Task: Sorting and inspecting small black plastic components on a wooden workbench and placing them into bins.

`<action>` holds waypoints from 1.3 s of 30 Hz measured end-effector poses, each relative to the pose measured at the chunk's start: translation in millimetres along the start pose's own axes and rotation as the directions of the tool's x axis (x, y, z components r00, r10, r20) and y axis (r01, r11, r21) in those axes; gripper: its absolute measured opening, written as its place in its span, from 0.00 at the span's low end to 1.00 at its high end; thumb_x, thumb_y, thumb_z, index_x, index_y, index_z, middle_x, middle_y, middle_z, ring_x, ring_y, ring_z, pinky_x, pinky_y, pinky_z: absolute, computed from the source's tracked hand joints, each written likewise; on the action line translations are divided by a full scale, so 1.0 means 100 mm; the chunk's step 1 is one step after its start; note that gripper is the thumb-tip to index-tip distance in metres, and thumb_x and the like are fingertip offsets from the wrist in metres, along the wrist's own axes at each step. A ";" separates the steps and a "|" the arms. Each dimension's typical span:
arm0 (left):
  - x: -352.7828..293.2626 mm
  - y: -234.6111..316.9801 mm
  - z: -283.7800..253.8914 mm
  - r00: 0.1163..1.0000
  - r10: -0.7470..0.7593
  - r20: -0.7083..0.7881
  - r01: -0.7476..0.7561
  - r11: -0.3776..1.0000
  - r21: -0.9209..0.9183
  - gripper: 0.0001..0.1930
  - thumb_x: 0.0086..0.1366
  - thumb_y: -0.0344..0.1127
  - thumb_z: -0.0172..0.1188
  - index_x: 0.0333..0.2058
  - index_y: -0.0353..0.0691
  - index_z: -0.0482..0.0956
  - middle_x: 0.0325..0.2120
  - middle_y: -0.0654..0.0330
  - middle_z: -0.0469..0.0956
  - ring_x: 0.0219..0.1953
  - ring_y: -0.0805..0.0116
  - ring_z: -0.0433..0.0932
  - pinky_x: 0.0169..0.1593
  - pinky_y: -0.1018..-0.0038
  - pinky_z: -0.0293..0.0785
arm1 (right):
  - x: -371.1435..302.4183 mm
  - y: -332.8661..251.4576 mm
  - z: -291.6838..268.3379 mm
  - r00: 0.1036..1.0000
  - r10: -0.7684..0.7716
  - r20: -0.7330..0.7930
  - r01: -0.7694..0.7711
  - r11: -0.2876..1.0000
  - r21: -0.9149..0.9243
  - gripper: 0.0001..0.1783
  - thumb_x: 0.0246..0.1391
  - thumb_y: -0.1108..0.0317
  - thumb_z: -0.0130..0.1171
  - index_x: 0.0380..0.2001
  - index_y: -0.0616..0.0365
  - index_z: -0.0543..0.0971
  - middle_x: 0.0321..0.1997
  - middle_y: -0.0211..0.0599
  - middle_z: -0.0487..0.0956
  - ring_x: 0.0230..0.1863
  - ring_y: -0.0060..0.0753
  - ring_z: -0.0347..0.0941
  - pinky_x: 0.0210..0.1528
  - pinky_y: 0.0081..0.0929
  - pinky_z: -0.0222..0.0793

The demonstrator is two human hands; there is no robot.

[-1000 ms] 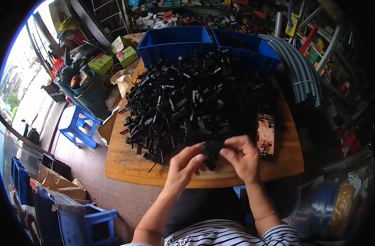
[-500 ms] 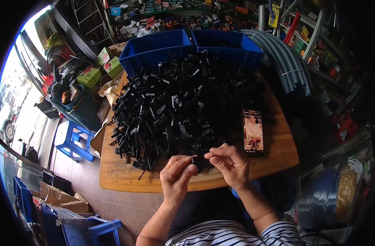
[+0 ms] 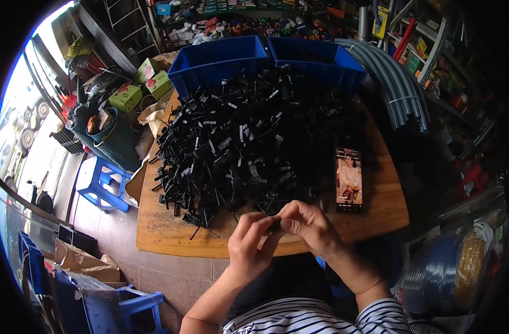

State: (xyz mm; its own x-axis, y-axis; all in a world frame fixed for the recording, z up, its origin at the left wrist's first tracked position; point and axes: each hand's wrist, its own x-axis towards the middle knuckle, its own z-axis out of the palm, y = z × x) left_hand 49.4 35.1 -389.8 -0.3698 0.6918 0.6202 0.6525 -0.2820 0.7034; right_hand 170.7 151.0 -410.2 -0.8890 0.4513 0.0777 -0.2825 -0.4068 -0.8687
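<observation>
Both hands meet at the near edge of the wooden desk (image 3: 171, 236), at about six o'clock from the big heap of black plastic clips (image 3: 249, 139) that covers most of its top. The left hand (image 3: 251, 245) and the right hand (image 3: 310, 228) have their fingertips pressed together on one small black clip (image 3: 274, 225), so each grip is clamped on that piece; it sits between the two thumbs, just above the desk edge and mostly hidden by the fingers. At three o'clock from the heap a phone (image 3: 349, 178) lies flat on the desk with its screen lit, near the right hand but not touching it. At twelve o'clock, behind the heap, stand two blue bins (image 3: 221, 58) side by side. At two o'clock a bundle of grey pipes (image 3: 402, 89) curves past the desk. At nine o'clock, on the floor, is a blue stool (image 3: 101, 181)
</observation>
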 end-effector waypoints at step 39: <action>0.23 -0.19 0.03 0.827 -0.554 0.100 0.502 0.645 -0.576 0.19 0.57 0.28 0.60 0.49 0.38 0.72 0.27 0.63 0.74 0.26 0.75 0.70 0.31 0.80 0.67 | 0.44 -0.43 0.03 0.650 -0.752 0.107 0.245 0.075 -0.967 0.06 0.48 0.78 0.61 0.32 0.62 0.80 0.28 0.34 0.78 0.29 0.27 0.71 0.30 0.21 0.67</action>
State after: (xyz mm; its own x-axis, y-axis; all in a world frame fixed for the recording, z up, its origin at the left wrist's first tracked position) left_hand 30.5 57.9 -390.1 -0.6007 0.7945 0.0884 -0.1456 -0.2175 0.9651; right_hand 142.2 186.2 -367.9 -0.4042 0.5144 0.7563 0.1091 0.8481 -0.5185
